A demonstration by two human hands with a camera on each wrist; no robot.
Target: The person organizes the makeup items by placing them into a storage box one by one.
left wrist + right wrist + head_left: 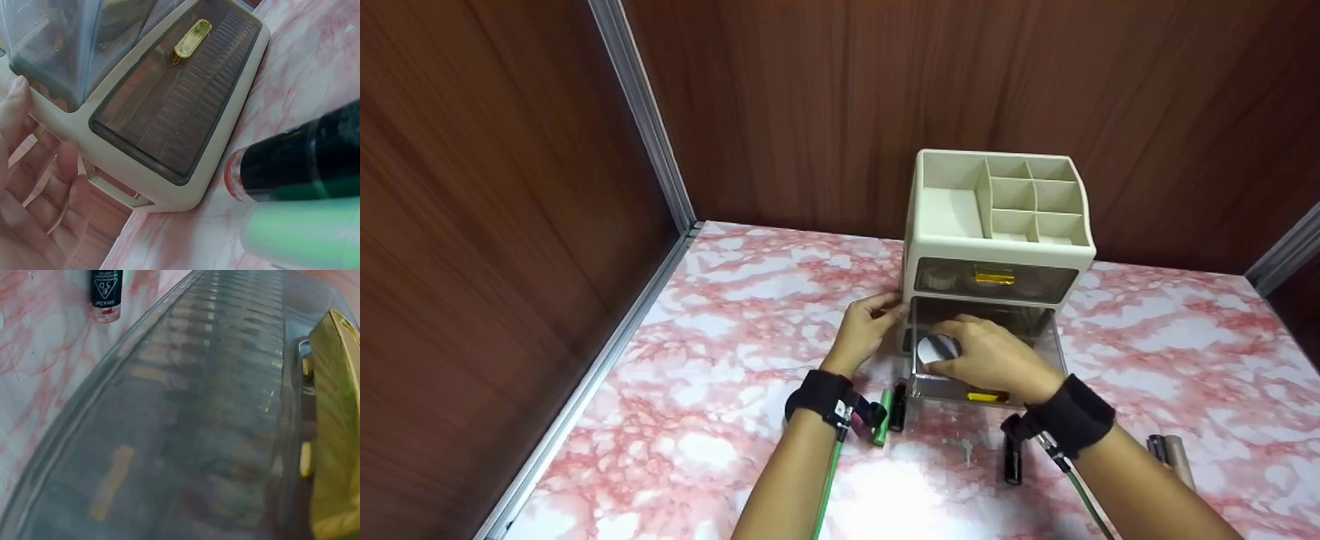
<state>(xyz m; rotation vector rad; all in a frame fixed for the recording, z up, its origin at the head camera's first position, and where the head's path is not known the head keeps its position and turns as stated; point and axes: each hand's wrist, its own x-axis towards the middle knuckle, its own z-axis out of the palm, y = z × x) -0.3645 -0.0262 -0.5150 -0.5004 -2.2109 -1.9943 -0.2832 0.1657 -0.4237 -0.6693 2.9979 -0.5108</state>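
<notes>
A cream organizer [997, 247] stands at the back of the table, with open compartments on top and two smoky drawers with gold handles. Its lower drawer [1056, 346] is pulled out. Over that drawer my right hand [994, 358] grips a round silver compact [937, 349]. My left hand [868, 328] rests with relaxed fingers [67, 169] against the organizer's lower left side [169, 194]. The upper drawer's handle [191, 39] shows in the left wrist view. The right wrist view shows only the pulled-out drawer's front [197, 410] and its gold handle [337, 439].
A green tube [880, 417] and a black tube [898, 407] lie by my left wrist. Another black tube [1012, 457] lies under my right wrist, and two grey tubes [1174, 454] lie at the right. Wood walls enclose the pink marbled table [735, 315].
</notes>
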